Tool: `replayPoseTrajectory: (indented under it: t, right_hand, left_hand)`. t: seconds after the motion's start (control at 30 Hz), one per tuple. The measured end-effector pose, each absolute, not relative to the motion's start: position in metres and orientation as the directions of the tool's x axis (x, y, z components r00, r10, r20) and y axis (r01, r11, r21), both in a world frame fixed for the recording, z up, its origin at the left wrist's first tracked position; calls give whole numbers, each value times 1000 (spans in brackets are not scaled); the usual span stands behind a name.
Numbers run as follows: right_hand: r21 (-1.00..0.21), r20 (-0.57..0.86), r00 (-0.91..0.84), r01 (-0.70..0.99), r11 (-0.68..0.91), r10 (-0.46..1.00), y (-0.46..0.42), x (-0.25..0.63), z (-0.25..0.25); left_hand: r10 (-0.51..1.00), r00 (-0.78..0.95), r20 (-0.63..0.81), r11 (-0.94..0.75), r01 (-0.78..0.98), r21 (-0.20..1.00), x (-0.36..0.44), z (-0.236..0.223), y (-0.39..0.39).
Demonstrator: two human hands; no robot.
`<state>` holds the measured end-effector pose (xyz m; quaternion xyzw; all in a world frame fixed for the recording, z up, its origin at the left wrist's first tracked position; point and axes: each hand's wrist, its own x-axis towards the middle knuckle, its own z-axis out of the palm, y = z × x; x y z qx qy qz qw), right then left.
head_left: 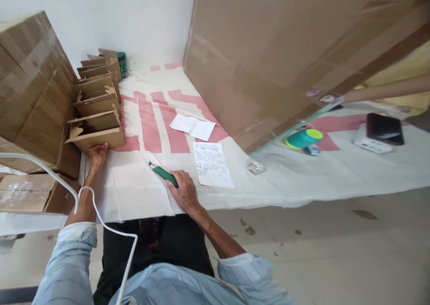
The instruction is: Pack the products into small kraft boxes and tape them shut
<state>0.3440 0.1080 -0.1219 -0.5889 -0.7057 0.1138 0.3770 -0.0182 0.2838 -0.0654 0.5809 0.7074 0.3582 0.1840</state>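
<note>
My left hand [96,156] reaches forward and grips the near edge of the closest small open cardboard box [97,132] in a row of such boxes. My right hand [183,191] rests on the white and red printed sheet [148,135] and is closed round the handle of a green utility knife [163,174], whose tip points up and to the left. A white sheet of small printed labels [212,164] lies just right of the knife. A folded white paper [192,126] lies beyond it.
A large taped cardboard box [285,54] is tilted over the right of the surface, with another person's arm [386,90] under it. A teal and yellow-green roll [303,139], a black phone [384,129] on a white block, a big box [30,90] at left, and a white cable [101,222].
</note>
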Motion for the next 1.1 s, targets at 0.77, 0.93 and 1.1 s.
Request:
replayPoseTrajectory:
  t: [0.77,0.93,1.1]
  right_hand:
    - [-543,357,-17,809,223,934,121,334,-102]
    - [-547,465,-20,780,305,885,111,342,-96]
    - [-464,644,144,855,233,752,94,377,-105]
  left_hand:
    - [965,143,220,-204,935,290,-9,-67,193]
    - [942,202,268,-268,933,240,-18,-79,169]
    - [947,186,263,-242,950,197,-13,-76,156]
